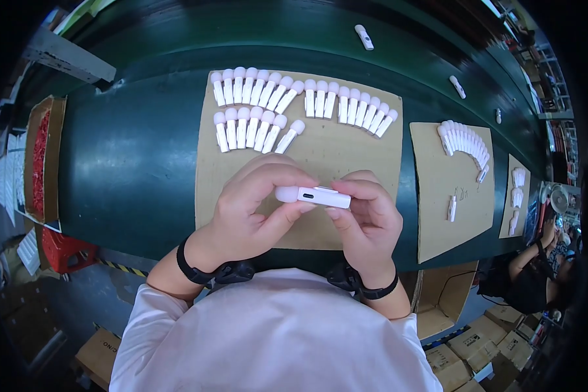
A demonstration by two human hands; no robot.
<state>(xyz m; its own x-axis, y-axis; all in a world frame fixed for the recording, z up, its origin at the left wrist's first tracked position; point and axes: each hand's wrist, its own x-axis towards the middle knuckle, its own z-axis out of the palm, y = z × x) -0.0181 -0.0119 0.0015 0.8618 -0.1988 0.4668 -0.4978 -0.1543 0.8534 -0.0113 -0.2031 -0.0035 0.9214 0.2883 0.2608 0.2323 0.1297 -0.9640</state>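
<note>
A small white clip-on microphone (325, 197) with a pale pink round cap lies level between my two hands, above the cardboard sheet. A dark oval port shows on its side. My left hand (258, 202) pinches it near the cap with thumb and forefinger. The other end sits between the thumb and forefinger of my right hand (369, 219). Beyond my hands, similar microphones stand in slanting rows on the cardboard sheet (366, 153): a back left row (249, 86), a back right row (344, 104) and a shorter row (251, 129) in front on the left.
The cardboard lies on a green work surface (134, 157). To the right, a second sheet (447, 242) carries a curved row of microphones (465, 144). Single ones (364, 38) lie farther back. An open box of red pieces (40, 160) stands left. A co-worker's arm (522, 261) shows far right.
</note>
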